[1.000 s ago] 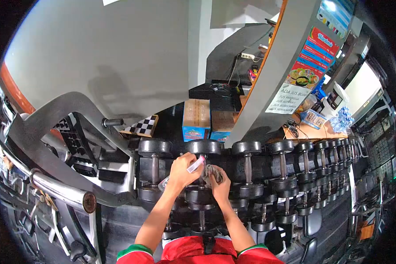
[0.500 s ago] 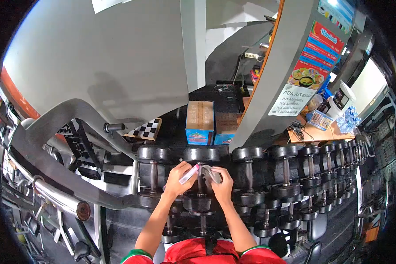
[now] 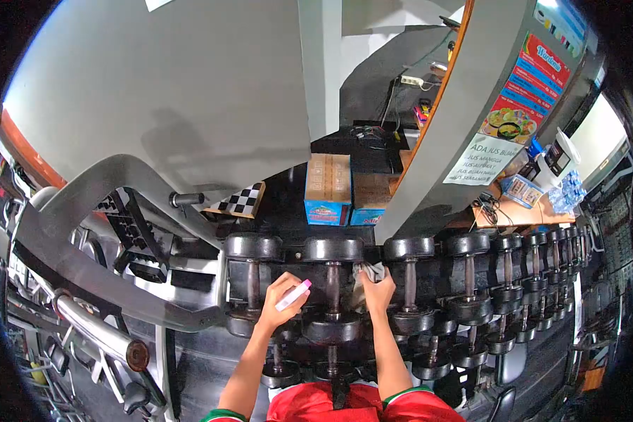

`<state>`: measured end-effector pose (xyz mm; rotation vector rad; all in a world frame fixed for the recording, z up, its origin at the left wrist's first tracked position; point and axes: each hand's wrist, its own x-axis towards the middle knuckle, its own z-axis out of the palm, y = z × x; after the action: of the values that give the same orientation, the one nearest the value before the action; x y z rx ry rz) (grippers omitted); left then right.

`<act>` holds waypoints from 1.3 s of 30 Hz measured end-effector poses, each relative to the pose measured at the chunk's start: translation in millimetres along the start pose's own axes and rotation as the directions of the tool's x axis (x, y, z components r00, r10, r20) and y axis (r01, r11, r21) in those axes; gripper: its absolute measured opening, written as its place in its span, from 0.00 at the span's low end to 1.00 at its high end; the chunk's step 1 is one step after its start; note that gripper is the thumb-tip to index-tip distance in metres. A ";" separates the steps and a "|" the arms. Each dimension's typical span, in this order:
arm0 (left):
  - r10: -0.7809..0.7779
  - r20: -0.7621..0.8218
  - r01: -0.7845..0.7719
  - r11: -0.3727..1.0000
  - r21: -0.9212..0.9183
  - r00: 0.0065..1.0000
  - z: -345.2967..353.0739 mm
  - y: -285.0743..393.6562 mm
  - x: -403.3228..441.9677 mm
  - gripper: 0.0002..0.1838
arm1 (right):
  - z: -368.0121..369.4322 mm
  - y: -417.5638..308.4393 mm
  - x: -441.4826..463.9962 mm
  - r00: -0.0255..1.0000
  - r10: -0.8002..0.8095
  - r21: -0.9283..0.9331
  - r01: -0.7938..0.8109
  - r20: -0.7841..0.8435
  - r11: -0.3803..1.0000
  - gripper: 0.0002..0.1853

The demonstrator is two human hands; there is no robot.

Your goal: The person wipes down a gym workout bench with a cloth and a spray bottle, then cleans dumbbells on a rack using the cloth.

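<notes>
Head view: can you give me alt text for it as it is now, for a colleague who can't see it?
Left hand holding a pink-tipped container and right hand holding a grey cloth, either side of a black dumbbell in a long row. Beyond are two cardboard boxes and a checkered board.

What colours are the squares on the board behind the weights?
Black and white checks on the board; head view.

From head height, the single wide view looks forward and down onto the nearby dumbbells (image 3: 333, 328).
</notes>
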<state>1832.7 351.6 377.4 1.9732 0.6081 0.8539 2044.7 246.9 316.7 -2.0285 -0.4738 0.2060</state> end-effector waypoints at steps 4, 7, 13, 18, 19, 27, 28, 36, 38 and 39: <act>0.023 -0.044 -0.024 0.999 -0.026 0.999 2.8 -8.6 -5.0 0.06 | -9.3 -37.1 -8.0 0.978 -0.095 0.158 0.066 0.188 0.985 0.19; -0.071 -0.058 0.066 0.994 -0.083 0.996 2.4 -5.8 -3.8 0.05 | -10.2 -58.4 -14.3 0.953 -0.208 0.133 0.182 0.219 0.974 0.17; -0.124 -0.057 0.122 0.992 -0.041 0.991 -2.5 -13.8 -1.6 0.06 | 7.9 -5.3 -3.7 0.988 0.007 0.191 -0.037 0.155 0.981 0.15; -0.131 -0.049 0.127 0.989 -0.075 0.990 -1.4 -10.6 -1.5 0.06 | 15.4 7.4 4.4 0.986 0.107 0.125 -0.124 0.131 0.984 0.19; -0.134 -0.052 0.130 0.989 -0.073 0.990 -1.7 -9.8 -1.1 0.06 | 9.5 -5.2 2.5 0.979 0.134 0.106 -0.151 0.153 0.983 0.19; -0.138 -0.077 0.129 0.986 -0.108 0.987 -1.2 -13.3 -2.5 0.06 | -4.7 -80.3 -30.3 0.969 -0.136 0.203 0.094 0.207 0.975 0.15; -0.141 -0.084 0.132 0.986 -0.098 0.987 -1.5 -13.0 -2.3 0.06 | 0.9 -78.2 -30.9 0.953 -0.203 0.193 0.161 0.226 0.968 0.15; -0.135 -0.137 0.119 0.986 -0.119 0.981 -1.4 -17.0 -4.6 0.07 | 8.6 -74.2 -30.1 0.955 -0.225 0.073 0.215 0.191 0.974 0.17; -0.109 -0.151 0.090 0.988 -0.126 0.983 -2.5 -19.3 -4.7 0.07 | 9.5 -84.0 -36.6 0.954 -0.250 0.037 0.247 0.165 0.968 0.17; -0.136 -0.165 0.115 0.985 -0.128 0.977 -2.6 -18.0 -4.6 0.07 | 14.7 -86.6 -39.0 0.952 -0.252 0.032 0.250 0.172 0.968 0.17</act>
<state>1826.2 358.8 361.4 1.7474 0.7573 0.9662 1983.3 279.1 383.0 -1.9269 -0.8342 0.2306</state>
